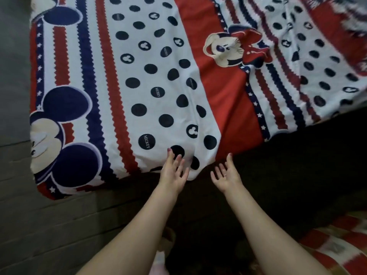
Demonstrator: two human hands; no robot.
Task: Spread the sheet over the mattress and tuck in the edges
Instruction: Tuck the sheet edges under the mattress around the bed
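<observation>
Head view looks straight down two bare forearms that reach up from the bottom of the frame toward the bed. At the lower right corner lies a patch of red-and-white patterned cloth (pixel 335 249), blurred, and low in the middle a pale slipper or foot shows dimly between the arms — too dark to tell which. Grey floor (pixel 39 225) fills the lower left.

Just above the middle of the frame's lower half, the left hand (pixel 172 172) has its fingers straight and spread, holding nothing; its fingertips overlap the near hem of the sheet (pixel 158 66), at a black dot, though contact cannot be told for sure. Beside it the right hand (pixel 226 174) is likewise loose, palm showing, fingers relaxed and grasping nothing, its tips just short of the hem where the red band ends.

Beyond the hands the sheet covers the upper frame — white with black dots, red and navy zigzag stripes and cartoon mouse faces. It lies flat at the left and rumpled at the upper right, where its edge runs slantwise above a dark surface (pixel 297 165).
</observation>
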